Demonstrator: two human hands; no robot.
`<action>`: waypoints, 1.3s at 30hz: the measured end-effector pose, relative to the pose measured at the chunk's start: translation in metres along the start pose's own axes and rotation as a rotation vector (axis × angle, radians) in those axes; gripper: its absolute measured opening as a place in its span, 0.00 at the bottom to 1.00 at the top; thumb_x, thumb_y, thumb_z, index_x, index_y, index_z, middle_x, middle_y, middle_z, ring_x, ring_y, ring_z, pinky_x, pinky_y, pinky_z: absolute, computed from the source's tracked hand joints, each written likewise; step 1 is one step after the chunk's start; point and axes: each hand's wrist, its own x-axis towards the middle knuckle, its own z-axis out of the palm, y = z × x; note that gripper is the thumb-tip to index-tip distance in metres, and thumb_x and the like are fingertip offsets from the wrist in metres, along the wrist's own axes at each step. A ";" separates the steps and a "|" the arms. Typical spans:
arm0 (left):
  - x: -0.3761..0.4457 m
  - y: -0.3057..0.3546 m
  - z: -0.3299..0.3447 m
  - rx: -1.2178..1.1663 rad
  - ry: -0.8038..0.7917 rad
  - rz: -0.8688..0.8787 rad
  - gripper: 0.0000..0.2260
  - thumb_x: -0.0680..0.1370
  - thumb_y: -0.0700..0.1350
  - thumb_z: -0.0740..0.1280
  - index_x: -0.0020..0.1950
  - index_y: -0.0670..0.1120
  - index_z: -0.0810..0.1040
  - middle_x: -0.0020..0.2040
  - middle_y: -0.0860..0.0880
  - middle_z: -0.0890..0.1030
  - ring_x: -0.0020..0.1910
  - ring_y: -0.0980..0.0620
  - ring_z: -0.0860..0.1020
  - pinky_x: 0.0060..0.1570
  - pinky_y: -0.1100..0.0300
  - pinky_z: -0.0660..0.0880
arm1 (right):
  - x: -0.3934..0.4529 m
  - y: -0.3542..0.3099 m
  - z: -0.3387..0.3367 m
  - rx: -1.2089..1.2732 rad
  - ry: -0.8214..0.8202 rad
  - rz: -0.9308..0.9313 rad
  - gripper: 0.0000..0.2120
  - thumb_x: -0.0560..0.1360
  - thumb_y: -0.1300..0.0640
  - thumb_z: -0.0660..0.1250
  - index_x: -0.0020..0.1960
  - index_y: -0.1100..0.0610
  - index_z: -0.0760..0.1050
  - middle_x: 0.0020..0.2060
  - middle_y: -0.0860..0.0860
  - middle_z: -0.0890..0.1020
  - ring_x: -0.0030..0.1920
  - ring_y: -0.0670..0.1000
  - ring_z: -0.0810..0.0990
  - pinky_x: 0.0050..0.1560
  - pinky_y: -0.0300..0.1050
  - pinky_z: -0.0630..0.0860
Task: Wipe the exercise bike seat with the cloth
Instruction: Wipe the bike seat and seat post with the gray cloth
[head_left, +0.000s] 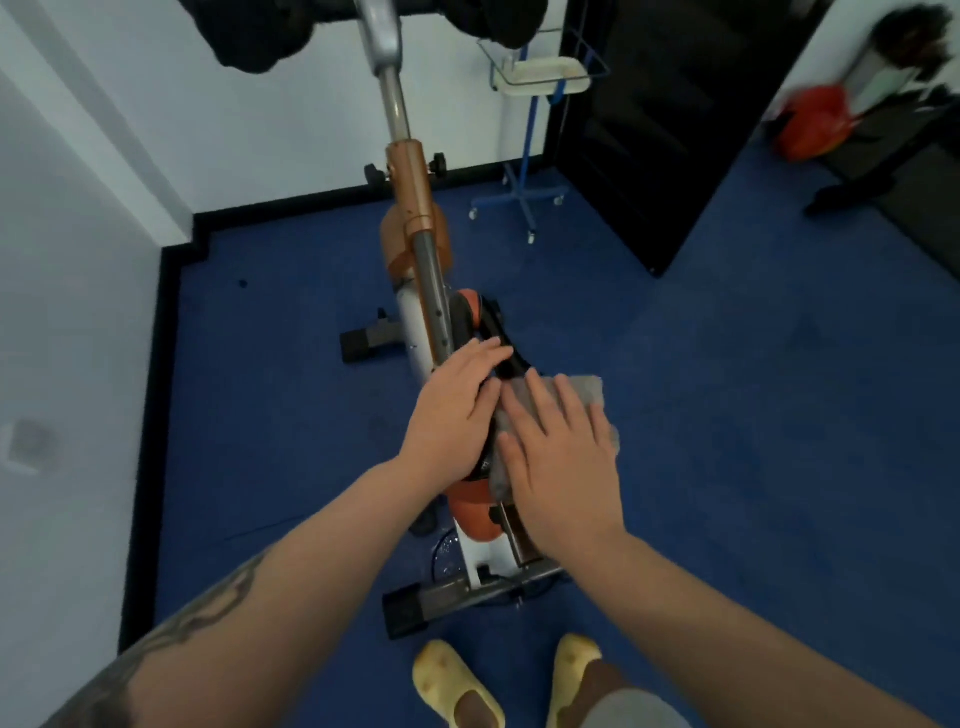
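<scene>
The exercise bike (415, 270) stands on blue carpet (727, 415), its front end close to the white wall (260, 130) and black skirting (291, 205). Open carpet lies on both sides; a wheeled stand (524, 171) and a dark door (649, 130) sit to the right, well apart from the seat.

The seat (511, 361) is almost wholly hidden beneath both hands; only a black strip shows between them. The left hand (452, 410) lies flat on it, fingers spread and extended, holding nothing. The right hand (563, 462) presses palm-down with fingers splayed on the grey cloth (589, 389), which drapes over the seat's right side, its far edge showing past the fingertips.

The handlebars are cut off at the top edge. The objects at far right are blurred. Yellow shoes (457, 686) stand just behind the rear foot bar (447, 597).
</scene>
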 end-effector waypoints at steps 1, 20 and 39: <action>0.000 -0.003 0.003 0.011 -0.025 0.014 0.16 0.81 0.44 0.55 0.68 0.50 0.71 0.71 0.54 0.69 0.73 0.60 0.58 0.72 0.58 0.56 | -0.012 0.001 0.000 -0.003 0.006 -0.027 0.25 0.81 0.45 0.45 0.75 0.49 0.60 0.76 0.49 0.62 0.76 0.55 0.58 0.74 0.59 0.56; 0.003 -0.006 0.002 -0.013 -0.011 -0.008 0.15 0.81 0.44 0.54 0.66 0.50 0.72 0.69 0.54 0.71 0.72 0.60 0.59 0.65 0.77 0.52 | -0.009 0.030 0.020 0.067 0.123 -0.202 0.24 0.81 0.44 0.48 0.75 0.47 0.60 0.74 0.46 0.65 0.76 0.51 0.57 0.75 0.58 0.51; 0.004 -0.012 0.005 -0.065 0.000 0.048 0.16 0.79 0.46 0.56 0.66 0.51 0.73 0.63 0.68 0.66 0.71 0.61 0.58 0.63 0.59 0.61 | 0.019 -0.086 0.024 1.225 0.675 1.128 0.33 0.81 0.48 0.53 0.77 0.54 0.38 0.78 0.51 0.46 0.77 0.50 0.50 0.70 0.40 0.53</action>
